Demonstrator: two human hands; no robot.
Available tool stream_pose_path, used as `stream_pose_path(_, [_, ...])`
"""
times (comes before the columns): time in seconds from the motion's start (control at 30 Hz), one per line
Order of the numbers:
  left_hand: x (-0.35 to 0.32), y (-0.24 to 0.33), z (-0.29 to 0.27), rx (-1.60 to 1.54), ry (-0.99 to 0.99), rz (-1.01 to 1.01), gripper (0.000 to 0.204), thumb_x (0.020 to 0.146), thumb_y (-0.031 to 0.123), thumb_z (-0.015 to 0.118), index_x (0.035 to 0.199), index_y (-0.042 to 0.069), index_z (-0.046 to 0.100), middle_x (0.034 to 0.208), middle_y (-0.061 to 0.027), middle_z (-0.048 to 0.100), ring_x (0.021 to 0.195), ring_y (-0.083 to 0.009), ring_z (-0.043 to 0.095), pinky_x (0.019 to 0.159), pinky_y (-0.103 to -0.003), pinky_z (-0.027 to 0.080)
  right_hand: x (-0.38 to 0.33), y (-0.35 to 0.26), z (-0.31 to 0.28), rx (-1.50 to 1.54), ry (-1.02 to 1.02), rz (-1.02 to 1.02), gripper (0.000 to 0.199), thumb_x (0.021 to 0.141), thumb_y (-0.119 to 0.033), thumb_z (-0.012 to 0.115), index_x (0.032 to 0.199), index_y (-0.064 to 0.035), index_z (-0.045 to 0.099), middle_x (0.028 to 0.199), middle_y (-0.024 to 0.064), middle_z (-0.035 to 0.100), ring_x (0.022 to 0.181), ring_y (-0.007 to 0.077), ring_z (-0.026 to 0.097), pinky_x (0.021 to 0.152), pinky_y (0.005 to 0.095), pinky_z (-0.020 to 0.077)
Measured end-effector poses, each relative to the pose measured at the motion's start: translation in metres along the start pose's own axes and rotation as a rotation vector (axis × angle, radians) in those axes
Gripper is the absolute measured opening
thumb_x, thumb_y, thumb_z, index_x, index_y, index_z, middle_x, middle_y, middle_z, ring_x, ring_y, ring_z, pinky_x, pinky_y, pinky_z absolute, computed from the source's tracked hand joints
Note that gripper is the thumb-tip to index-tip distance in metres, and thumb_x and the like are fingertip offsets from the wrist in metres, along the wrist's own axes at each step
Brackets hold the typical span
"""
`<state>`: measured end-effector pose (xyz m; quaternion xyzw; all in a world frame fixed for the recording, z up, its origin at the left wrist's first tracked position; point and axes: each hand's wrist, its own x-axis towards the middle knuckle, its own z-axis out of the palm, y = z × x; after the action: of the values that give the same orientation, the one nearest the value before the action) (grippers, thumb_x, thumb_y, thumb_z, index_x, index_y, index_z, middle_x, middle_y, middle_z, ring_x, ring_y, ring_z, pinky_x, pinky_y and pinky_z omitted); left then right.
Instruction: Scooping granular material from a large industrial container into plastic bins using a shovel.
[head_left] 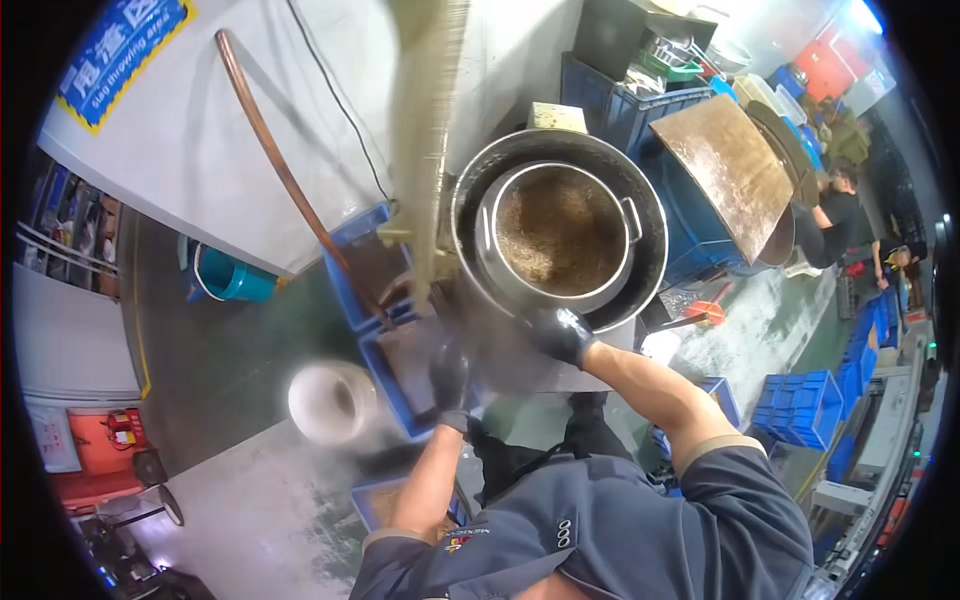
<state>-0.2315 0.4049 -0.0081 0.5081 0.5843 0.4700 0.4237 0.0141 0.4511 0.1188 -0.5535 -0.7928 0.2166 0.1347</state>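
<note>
My right hand [564, 336], in a black glove, is at the near rim of a large round metal drum [463, 215], its fingers curled over the edge. Inside the drum sits a smaller metal pot [490, 240] with side handles, holding brown, wet-looking granular stuff [560, 235]. My left hand [450, 375], also black-gloved, is lower and to the left, above a blue crate [385, 385]. Haze and blur hide its fingers and anything in them. A pale upright column [430, 130], smeared by motion, stands just left of the drum.
A copper-coloured pipe [270, 150] slopes down to the blue crates. A white bucket [325, 402] and a teal bucket [232, 275] stand at left. Right of the drum, a brown board [725, 170] leans on a blue bin. Blue crates [797, 405] and two people are farther right.
</note>
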Motion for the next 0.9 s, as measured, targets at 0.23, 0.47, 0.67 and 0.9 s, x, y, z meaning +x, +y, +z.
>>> stream_pose_path(0.23, [0.073, 0.138, 0.120, 0.391, 0.079, 0.269, 0.025, 0.090, 0.013, 0.058, 0.112, 0.003, 0.058, 0.105, -0.0121, 0.064, 0.094, -0.0223, 0.063, 0.082, -0.030, 0.050, -0.059, 0.065, -0.040, 0.535, 0.530, 0.196, 0.023, 0.087, -0.028, 0.062, 0.088, -0.0049, 0.066, 0.082, 0.0192, 0.064, 0.077, 0.0377, 0.061, 0.066, 0.0391, 0.0481])
stream_pose_path(0.47, [0.196, 0.102, 0.175, 1.045, 0.277, 0.219, 0.044, 0.081, 0.031, 0.059, 0.116, 0.006, 0.061, 0.114, -0.0177, 0.062, 0.104, -0.0341, 0.060, 0.090, -0.039, 0.045, -0.259, 0.243, -0.146, 0.733, 0.131, 0.797, 0.028, 0.090, -0.026, 0.058, 0.101, -0.0004, 0.064, 0.089, 0.0083, 0.066, 0.083, 0.0152, 0.058, 0.073, 0.0325, 0.0468])
stream_pose_path(0.67, [0.229, 0.096, 0.168, 0.971, 0.231, -0.042, 0.041, 0.084, 0.026, 0.053, 0.117, 0.004, 0.060, 0.118, -0.0217, 0.059, 0.110, -0.0369, 0.056, 0.096, -0.042, 0.042, -0.496, 0.379, -0.112, 0.535, 0.272, 1.186, 0.028, 0.089, -0.028, 0.055, 0.078, -0.0029, 0.058, 0.061, 0.0111, 0.059, 0.057, 0.0238, 0.058, 0.054, 0.0398, 0.0440])
stream_pose_path(0.9, [0.193, 0.103, 0.189, 0.988, 0.192, -0.052, 0.053, 0.087, 0.039, 0.047, 0.125, 0.002, 0.054, 0.124, -0.0258, 0.053, 0.116, -0.0397, 0.050, 0.099, -0.044, 0.040, -0.531, 0.374, -0.124, 1.302, 0.621, 1.441, 0.020, 0.092, -0.025, 0.056, 0.094, -0.0053, 0.054, 0.069, 0.0061, 0.057, 0.051, 0.0168, 0.054, 0.043, 0.0301, 0.0426])
